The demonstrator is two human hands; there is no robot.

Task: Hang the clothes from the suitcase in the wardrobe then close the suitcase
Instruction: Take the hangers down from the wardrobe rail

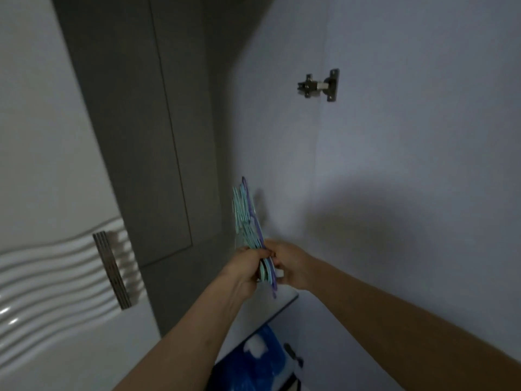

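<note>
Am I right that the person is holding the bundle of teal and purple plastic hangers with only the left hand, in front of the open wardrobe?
Not quite: the head view shows both hands on the bundle of teal and purple plastic hangers. The left hand grips it from one side and the right hand from the other. The rest holds: they are in front of the open wardrobe.

Seemingly plastic hangers (248, 221), glossy door (42, 165)

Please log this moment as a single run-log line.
both hands: left hand and right hand grip bunch of teal and purple plastic hangers | place: inside open white wardrobe | clothes: none visible
</note>
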